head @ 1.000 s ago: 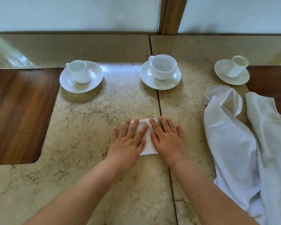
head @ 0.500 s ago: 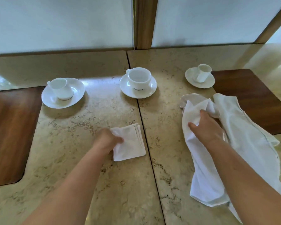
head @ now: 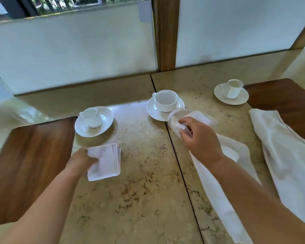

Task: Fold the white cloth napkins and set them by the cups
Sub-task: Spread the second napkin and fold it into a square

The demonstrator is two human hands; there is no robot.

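A folded white napkin [head: 106,162] lies on the marble table just in front of the left cup [head: 92,117] on its saucer. My left hand [head: 81,160] grips the napkin's left edge. My right hand [head: 199,138] is closed on an unfolded white napkin [head: 218,182], whose lifted end reaches the saucer of the middle cup [head: 165,101]; the rest trails down the table under my forearm. A third cup [head: 233,88] stands on a saucer at the far right. Another loose white napkin [head: 285,152] lies at the right.
The marble table [head: 144,199] has a dark seam down its middle. Dark wood insets lie at the left [head: 25,164] and far right [head: 289,99]. A frosted glass wall with a wooden post [head: 165,32] runs along the far edge.
My left hand has slid the folded napkin leftward toward the left cup. My right hand has pulled one loose napkin from the right side toward the middle cup. The view has tilted up.
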